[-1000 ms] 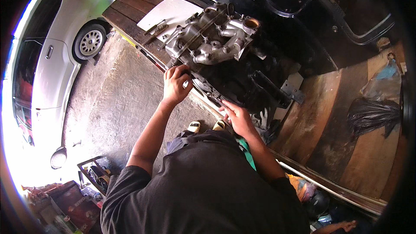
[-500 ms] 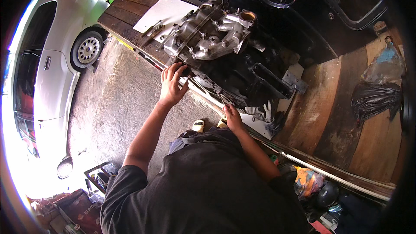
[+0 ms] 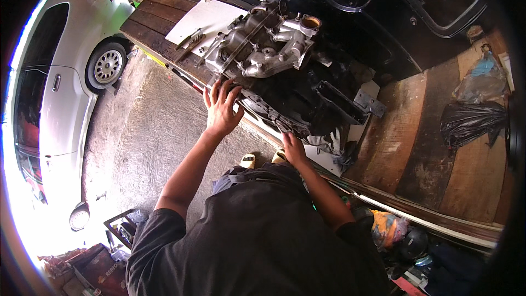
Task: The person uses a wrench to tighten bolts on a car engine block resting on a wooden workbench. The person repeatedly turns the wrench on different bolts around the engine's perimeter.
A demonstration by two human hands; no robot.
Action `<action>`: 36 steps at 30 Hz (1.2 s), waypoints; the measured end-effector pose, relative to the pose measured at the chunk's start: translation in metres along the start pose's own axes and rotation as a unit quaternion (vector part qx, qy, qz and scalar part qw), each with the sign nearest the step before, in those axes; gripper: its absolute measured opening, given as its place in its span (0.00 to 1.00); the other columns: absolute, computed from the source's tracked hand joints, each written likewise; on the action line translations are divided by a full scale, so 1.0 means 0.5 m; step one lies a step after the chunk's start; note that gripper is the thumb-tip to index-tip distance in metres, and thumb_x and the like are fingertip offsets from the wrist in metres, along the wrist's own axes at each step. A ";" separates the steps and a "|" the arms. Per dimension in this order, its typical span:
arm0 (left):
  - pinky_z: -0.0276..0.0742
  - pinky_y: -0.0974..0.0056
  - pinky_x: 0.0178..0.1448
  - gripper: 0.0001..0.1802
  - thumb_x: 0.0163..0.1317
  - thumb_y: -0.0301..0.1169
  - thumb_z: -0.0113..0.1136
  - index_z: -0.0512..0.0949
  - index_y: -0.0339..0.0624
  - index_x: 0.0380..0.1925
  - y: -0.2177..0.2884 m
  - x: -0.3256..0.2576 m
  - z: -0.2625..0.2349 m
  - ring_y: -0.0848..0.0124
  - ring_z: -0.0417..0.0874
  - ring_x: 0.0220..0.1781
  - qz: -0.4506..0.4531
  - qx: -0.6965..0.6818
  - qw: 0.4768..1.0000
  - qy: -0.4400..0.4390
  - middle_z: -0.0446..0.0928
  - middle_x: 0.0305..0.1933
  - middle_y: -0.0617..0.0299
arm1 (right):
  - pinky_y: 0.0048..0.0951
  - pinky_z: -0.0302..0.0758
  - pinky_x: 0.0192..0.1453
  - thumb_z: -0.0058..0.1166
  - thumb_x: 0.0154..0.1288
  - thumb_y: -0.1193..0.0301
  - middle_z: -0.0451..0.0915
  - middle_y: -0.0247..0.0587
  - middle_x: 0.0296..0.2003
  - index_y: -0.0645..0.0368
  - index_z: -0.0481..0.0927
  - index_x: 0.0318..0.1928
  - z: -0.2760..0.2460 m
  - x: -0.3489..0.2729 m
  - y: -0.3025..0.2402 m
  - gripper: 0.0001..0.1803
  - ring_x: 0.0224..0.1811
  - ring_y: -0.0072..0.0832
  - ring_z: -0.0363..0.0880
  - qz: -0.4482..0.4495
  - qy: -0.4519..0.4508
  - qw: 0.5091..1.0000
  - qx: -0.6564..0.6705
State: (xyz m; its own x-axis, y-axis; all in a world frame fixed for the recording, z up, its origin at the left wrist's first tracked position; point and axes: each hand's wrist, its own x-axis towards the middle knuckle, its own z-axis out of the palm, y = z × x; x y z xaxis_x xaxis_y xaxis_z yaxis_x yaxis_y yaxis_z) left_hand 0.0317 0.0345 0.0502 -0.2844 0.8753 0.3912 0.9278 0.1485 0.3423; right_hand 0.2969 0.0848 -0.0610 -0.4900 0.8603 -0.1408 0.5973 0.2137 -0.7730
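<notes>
The grimy grey-and-black cast-metal engine block [image 3: 285,77] looks heavy, rigid and oily. Left hand [image 3: 222,109] rests spread-fingered against its near edge; right hand [image 3: 293,148] touches its lower rim, grip unclear.

- Left hand [image 3: 222,111]: fingers spread, on near edge of engine [image 3: 279,71].
- Right hand [image 3: 293,149]: at engine's lower edge.
- Engine on wooden bench [image 3: 164,27]; silver car [image 3: 60,93] left.
</notes>
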 end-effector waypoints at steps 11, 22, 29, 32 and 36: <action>0.49 0.46 0.70 0.34 0.48 0.35 0.63 0.69 0.56 0.59 -0.004 -0.001 -0.008 0.56 0.57 0.70 -0.005 0.020 0.999 -0.034 0.61 0.69 0.61 | 0.50 0.75 0.45 0.35 0.73 0.54 0.81 0.59 0.36 0.62 0.75 0.42 -0.024 0.009 -0.089 0.23 0.42 0.54 0.80 0.098 -0.033 0.981 -0.162; 0.52 0.46 0.69 0.33 0.46 0.34 0.63 0.71 0.57 0.58 -0.008 -0.001 -0.003 0.56 0.60 0.68 0.001 -0.014 1.000 -0.025 0.62 0.68 0.63 | 0.46 0.80 0.43 0.46 0.61 0.73 0.81 0.59 0.36 0.64 0.77 0.38 -0.136 0.022 -0.269 0.09 0.39 0.51 0.83 -0.044 -0.135 0.935 -0.326; 0.54 0.48 0.68 0.32 0.46 0.34 0.61 0.71 0.53 0.57 0.002 0.001 -0.014 0.58 0.61 0.67 0.000 0.001 1.000 -0.016 0.63 0.67 0.61 | 0.42 0.81 0.40 0.45 0.64 0.72 0.83 0.54 0.32 0.63 0.80 0.37 -0.136 0.085 -0.309 0.10 0.36 0.48 0.84 -0.114 -0.124 0.923 -0.345; 0.54 0.48 0.68 0.32 0.46 0.34 0.62 0.71 0.52 0.57 0.005 0.004 -0.021 0.57 0.61 0.66 -0.004 -0.017 0.999 -0.028 0.63 0.67 0.62 | 0.45 0.80 0.39 0.42 0.66 0.71 0.82 0.57 0.32 0.64 0.79 0.36 -0.149 0.077 -0.329 0.13 0.36 0.50 0.83 -0.141 -0.140 0.919 -0.340; 0.55 0.47 0.68 0.34 0.46 0.33 0.64 0.71 0.55 0.58 0.003 0.002 -0.018 0.56 0.61 0.67 -0.017 -0.012 0.999 -0.028 0.63 0.68 0.63 | 0.49 0.77 0.41 0.46 0.66 0.69 0.81 0.58 0.33 0.65 0.80 0.41 -0.165 0.065 -0.323 0.13 0.37 0.54 0.81 -0.138 -0.104 0.960 -0.221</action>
State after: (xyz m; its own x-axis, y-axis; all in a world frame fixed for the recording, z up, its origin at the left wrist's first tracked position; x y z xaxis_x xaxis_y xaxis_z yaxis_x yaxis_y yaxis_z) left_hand 0.0305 0.0315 0.0588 -0.3013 0.8943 0.3308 0.9117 0.1687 0.3745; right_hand 0.2369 0.1166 0.1104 -0.7567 0.6419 -0.1239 0.6153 0.6354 -0.4665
